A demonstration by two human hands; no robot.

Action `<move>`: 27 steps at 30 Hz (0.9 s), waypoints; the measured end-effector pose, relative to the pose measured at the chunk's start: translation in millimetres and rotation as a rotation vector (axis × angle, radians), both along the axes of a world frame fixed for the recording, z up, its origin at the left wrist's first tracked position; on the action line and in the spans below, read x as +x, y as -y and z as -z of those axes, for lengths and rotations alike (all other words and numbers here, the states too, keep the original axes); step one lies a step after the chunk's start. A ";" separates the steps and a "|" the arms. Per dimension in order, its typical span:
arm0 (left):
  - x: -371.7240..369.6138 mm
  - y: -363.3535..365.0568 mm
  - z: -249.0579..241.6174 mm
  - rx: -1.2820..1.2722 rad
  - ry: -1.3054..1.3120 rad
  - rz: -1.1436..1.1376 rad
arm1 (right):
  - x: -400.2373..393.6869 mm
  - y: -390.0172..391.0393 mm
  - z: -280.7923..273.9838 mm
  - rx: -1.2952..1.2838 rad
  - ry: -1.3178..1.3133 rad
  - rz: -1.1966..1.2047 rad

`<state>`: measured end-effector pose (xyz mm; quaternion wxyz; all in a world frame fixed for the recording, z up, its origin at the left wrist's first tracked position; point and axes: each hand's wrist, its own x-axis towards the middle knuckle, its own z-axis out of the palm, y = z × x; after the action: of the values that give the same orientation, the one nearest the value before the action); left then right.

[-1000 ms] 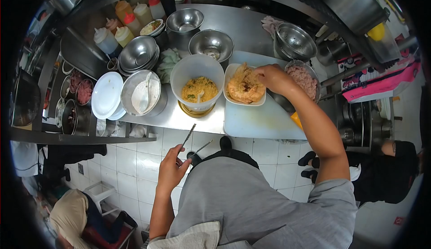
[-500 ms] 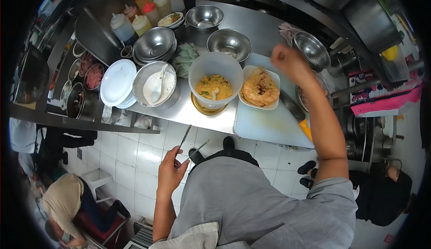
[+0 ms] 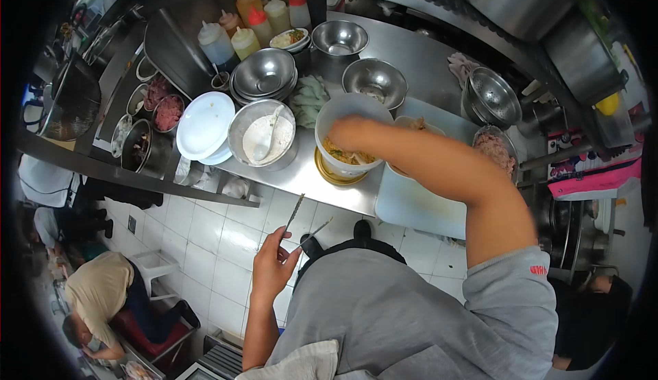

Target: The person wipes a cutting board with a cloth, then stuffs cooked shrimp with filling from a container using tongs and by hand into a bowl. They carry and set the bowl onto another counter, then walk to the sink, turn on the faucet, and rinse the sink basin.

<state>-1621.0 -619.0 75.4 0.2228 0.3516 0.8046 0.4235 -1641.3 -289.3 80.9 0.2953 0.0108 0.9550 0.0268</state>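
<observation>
My left hand (image 3: pixel 273 267) is closed around a pair of metal tongs (image 3: pixel 294 213), held out over the floor in front of the counter with their tips apart. My right hand (image 3: pixel 349 133) reaches down into a white plastic tub (image 3: pixel 331 108), above a yellow mixture with green bits (image 3: pixel 341 153). Its fingers are hidden, so I cannot see what they hold. Beneath my right forearm, a bowl of golden fried food (image 3: pixel 419 124) is mostly covered; it stands on a pale cutting board (image 3: pixel 415 205).
Left of the tub are a steel pot of white powder (image 3: pixel 257 136) with a spoon, and white plates (image 3: pixel 203 126). Steel bowls (image 3: pixel 373 81) and squeeze bottles (image 3: pixel 214 40) stand behind. Minced meat (image 3: pixel 495 152) is at the right. A person (image 3: pixel 103 291) sits at lower left.
My right hand has swung left and down from beyond the fried food into the tub. My left hand still holds the tongs. The whole view has shifted slightly.
</observation>
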 end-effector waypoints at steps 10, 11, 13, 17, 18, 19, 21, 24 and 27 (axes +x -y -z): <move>0.5 14.2 16.3 0.010 -0.011 -0.043 | 12.5 -30.1 -52.4 -0.419 -0.113 0.205; -1.5 15.0 19.0 0.027 -0.024 -0.052 | 35.1 -42.7 -67.9 -0.727 -0.284 0.348; -5.1 11.5 11.7 0.013 -0.024 -0.064 | 77.3 -47.0 -107.2 -0.840 -0.510 0.430; -15.5 6.9 10.0 0.021 -0.074 -0.034 | 146.4 -79.4 -87.2 -0.563 -0.603 0.451; -17.0 4.2 8.4 0.033 -0.075 -0.020 | 159.3 -81.5 -74.8 -0.450 -0.499 0.517; -18.3 1.9 7.5 0.031 -0.076 -0.018 | 169.9 -79.2 -63.2 -0.452 -0.500 0.519; -21.3 -4.6 5.7 0.107 -0.062 -0.035 | 182.6 -73.4 -46.9 -0.352 -0.699 0.593; -21.1 -16.6 -2.5 0.174 0.092 -0.135 | 183.8 -56.4 -82.4 -0.354 -0.718 0.777; -16.7 -30.9 -15.2 0.285 0.372 -0.313 | 192.3 -64.8 -36.2 -0.339 -0.831 0.660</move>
<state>-1637.7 -588.2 90.7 0.2470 0.1670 0.7266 0.6190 -1449.0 -224.5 117.1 -0.1156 0.2715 0.9279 -0.2277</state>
